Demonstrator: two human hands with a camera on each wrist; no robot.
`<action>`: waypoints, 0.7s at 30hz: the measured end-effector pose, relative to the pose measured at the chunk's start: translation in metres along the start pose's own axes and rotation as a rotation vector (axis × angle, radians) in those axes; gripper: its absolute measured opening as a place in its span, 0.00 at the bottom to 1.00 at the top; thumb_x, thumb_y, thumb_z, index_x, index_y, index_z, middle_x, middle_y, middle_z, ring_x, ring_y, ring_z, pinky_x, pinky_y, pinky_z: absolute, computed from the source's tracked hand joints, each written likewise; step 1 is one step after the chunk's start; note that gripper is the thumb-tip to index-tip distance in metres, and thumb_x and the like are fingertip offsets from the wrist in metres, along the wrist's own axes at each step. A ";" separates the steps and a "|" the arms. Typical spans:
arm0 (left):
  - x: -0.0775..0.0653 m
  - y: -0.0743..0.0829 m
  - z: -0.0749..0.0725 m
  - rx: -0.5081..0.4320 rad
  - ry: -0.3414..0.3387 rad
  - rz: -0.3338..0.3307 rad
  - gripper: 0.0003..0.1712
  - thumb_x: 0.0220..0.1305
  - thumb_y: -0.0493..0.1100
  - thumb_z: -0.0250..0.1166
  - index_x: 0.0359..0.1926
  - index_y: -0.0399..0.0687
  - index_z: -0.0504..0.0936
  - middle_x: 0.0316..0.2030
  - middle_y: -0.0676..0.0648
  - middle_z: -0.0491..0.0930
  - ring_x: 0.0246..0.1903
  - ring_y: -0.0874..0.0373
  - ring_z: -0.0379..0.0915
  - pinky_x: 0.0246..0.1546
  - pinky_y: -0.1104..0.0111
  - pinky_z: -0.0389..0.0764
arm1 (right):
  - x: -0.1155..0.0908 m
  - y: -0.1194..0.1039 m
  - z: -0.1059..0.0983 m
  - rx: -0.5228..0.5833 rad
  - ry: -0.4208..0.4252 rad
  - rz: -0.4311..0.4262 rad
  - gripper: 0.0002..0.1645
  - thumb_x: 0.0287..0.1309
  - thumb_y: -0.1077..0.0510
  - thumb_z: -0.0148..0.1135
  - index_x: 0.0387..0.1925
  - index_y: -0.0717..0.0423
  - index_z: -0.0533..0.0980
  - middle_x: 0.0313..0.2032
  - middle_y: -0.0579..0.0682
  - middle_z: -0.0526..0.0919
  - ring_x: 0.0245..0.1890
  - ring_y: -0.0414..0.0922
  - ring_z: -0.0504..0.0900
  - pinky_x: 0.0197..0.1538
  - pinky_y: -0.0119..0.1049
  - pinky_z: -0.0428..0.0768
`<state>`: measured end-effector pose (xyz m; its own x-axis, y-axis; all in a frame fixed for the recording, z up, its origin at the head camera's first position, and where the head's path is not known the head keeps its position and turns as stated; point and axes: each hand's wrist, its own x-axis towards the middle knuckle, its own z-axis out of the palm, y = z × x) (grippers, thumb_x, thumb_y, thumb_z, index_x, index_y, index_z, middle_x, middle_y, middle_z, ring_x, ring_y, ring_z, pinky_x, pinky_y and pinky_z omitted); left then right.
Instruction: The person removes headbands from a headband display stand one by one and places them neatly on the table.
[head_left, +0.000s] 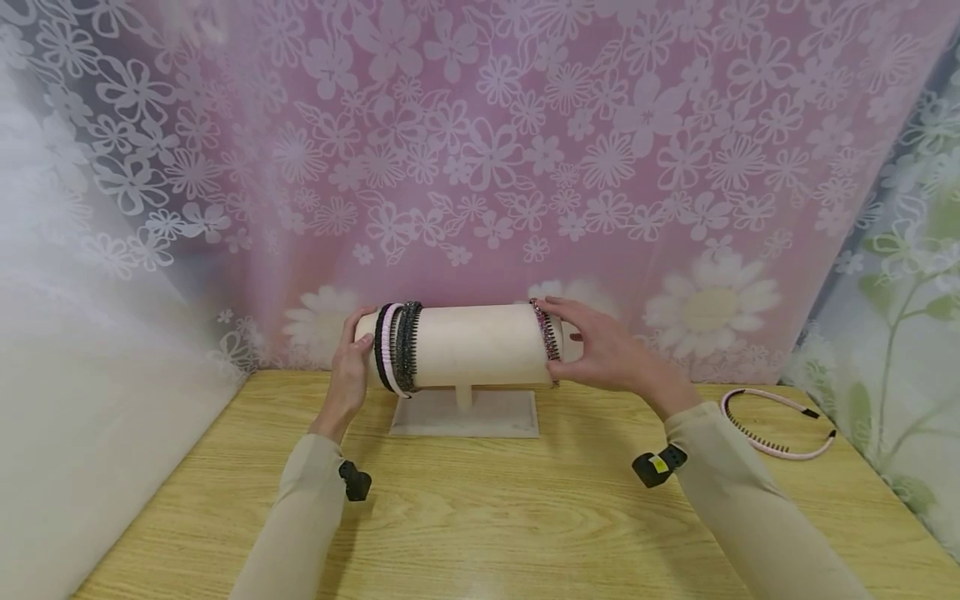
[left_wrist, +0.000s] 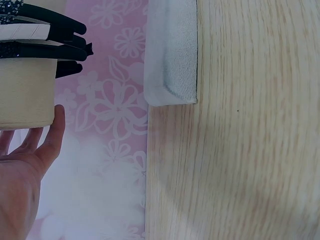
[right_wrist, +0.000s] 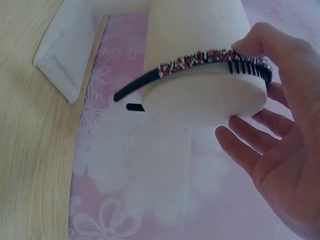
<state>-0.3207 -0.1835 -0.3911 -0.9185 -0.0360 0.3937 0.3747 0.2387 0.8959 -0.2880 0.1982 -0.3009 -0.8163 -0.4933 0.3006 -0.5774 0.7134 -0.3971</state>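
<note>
Nearest the lens in the head view, pale sleeves rise from the bottom edge. Left of centre, the left hand grips the end of a cream display roll, its thumb in front. Right of centre, the right hand holds a glittery toothed headband, thumb and forefinger set wide apart; the headband sits around the roll's right end. Other headbands stand together around the opposite end, and a pink headband lies on the table at the right.

In the left wrist view, the hand is at lower left, a fingertip against the roll's edge.

In the right wrist view, the hand fills the right side: the thumb presses the headband, the lower fingers loosely bent.

The step in hand seems to be shifting this headband along the roll; whether on or off, I cannot tell. The next move calls for even pressure on both its sides and a steady left hand.
</note>
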 end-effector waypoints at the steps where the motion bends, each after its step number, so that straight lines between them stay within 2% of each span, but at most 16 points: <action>1: 0.000 0.000 0.000 0.002 0.000 0.001 0.28 0.79 0.51 0.38 0.75 0.73 0.61 0.74 0.48 0.63 0.63 0.43 0.67 0.62 0.49 0.69 | -0.001 0.000 0.001 0.011 0.010 -0.001 0.51 0.54 0.52 0.73 0.78 0.53 0.61 0.77 0.58 0.61 0.70 0.60 0.71 0.63 0.55 0.79; 7: 0.000 0.000 0.000 0.004 0.005 0.006 0.28 0.78 0.50 0.38 0.76 0.70 0.61 0.74 0.46 0.63 0.62 0.42 0.67 0.61 0.47 0.70 | -0.009 0.004 0.006 0.132 0.064 -0.011 0.43 0.58 0.59 0.71 0.73 0.59 0.67 0.75 0.60 0.63 0.64 0.61 0.77 0.60 0.54 0.81; 11: 0.001 -0.002 0.000 0.016 0.015 0.022 0.28 0.78 0.50 0.38 0.76 0.67 0.62 0.74 0.46 0.64 0.63 0.41 0.67 0.62 0.46 0.70 | -0.015 0.009 0.008 0.181 0.106 -0.024 0.38 0.60 0.61 0.72 0.70 0.58 0.71 0.65 0.59 0.75 0.57 0.58 0.83 0.54 0.50 0.85; 14: 0.002 -0.003 0.000 0.026 0.019 0.030 0.28 0.78 0.50 0.39 0.76 0.67 0.62 0.74 0.47 0.63 0.63 0.41 0.67 0.62 0.46 0.69 | -0.019 0.012 0.010 0.200 0.136 -0.037 0.35 0.59 0.61 0.73 0.68 0.58 0.74 0.55 0.60 0.83 0.47 0.55 0.88 0.46 0.44 0.87; 17: 0.002 -0.003 0.001 0.021 0.021 0.019 0.29 0.78 0.50 0.39 0.76 0.68 0.62 0.74 0.46 0.63 0.62 0.40 0.68 0.61 0.45 0.70 | -0.023 0.012 0.011 0.212 0.156 -0.036 0.33 0.60 0.61 0.73 0.66 0.58 0.75 0.49 0.60 0.87 0.41 0.52 0.89 0.41 0.38 0.87; 21: 0.002 -0.002 0.001 0.015 0.027 0.004 0.29 0.77 0.49 0.39 0.75 0.69 0.62 0.73 0.45 0.64 0.61 0.40 0.69 0.59 0.46 0.73 | -0.027 0.012 0.013 0.208 0.181 -0.012 0.32 0.61 0.60 0.72 0.66 0.55 0.76 0.47 0.59 0.88 0.39 0.49 0.90 0.40 0.35 0.87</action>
<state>-0.3230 -0.1828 -0.3925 -0.9130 -0.0612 0.4033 0.3766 0.2535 0.8910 -0.2734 0.2136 -0.3250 -0.8033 -0.3913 0.4490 -0.5940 0.5811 -0.5563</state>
